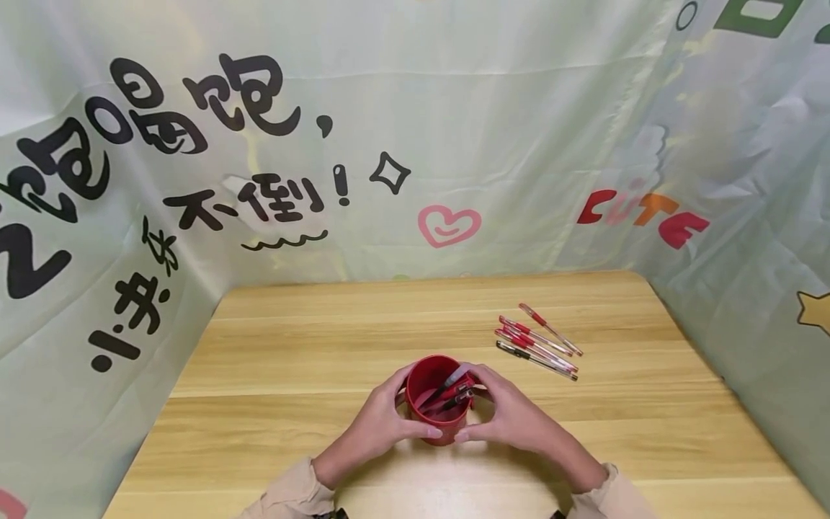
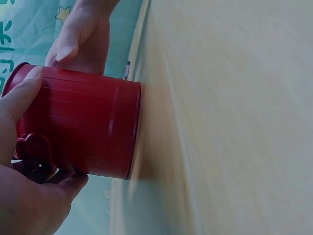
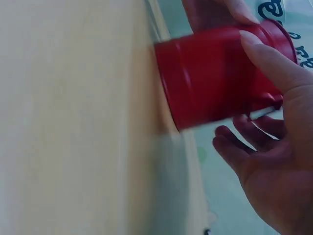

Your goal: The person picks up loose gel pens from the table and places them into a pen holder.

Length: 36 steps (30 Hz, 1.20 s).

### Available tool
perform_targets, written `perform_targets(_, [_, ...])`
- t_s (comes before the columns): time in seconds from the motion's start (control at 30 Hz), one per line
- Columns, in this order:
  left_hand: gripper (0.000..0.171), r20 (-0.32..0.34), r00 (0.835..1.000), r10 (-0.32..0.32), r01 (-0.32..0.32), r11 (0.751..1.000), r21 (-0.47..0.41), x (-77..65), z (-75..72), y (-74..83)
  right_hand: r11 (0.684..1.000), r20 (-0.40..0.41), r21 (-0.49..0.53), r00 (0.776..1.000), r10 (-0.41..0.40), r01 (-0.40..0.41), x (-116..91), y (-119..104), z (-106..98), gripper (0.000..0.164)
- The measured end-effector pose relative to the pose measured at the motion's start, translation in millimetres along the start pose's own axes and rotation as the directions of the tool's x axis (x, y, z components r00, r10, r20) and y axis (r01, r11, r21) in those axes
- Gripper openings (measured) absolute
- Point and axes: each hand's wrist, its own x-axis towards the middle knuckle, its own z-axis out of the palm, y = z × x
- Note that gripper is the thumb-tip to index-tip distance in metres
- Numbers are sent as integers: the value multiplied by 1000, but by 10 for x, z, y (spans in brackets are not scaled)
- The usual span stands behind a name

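Observation:
A small red metal bucket (image 2: 93, 120) with loop ears at its sides stands upright between both hands, near the front middle of the table. Several pens (image 1: 449, 391) lean inside it, some with red parts and some with black. My left hand (image 1: 382, 412) grips the bucket's left side, thumb on the near wall and fingers curled round behind. On the opposite side my right hand (image 1: 509, 412) holds it the same way. Whether the bucket's base touches the tabletop, I cannot tell.
Right of the bucket, further back, several red gel pens (image 1: 528, 342) lie on the wooden table (image 1: 311, 339) beside a black pen (image 1: 534, 360). A printed cloth (image 1: 512, 130) hangs round the table's back and sides.

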Motion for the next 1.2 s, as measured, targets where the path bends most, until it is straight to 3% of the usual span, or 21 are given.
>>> perform_targets(0.27, [97, -9, 999, -37, 37, 999, -15, -9, 10, -28, 983, 81, -181, 995, 58, -42, -51, 65, -456, 60])
perform_targets(0.5, [98, -18, 999, -41, 41, 998, -45, -24, 15, -32, 924, -101, -371, 993, 55, -89, 24, 153, -843, 31])
perform_targets(0.77, [99, -22, 999, -49, 48, 997, -68, -26, 12, -55, 859, -213, -469, 970, 115, -205, 202, 242, -1188, 29])
perform_targets(1.07, [97, -15, 1000, -28, 27, 997, -69, -21, 8, -85, 801, -277, -538, 953, 125, -262, 408, 474, -1316, 30])
perform_targets(1.2, [97, -22, 1000, -21, 19, 997, -68, -10, 13, -78, 776, -287, -546, 941, 179, -315, 490, 564, -1348, 34])
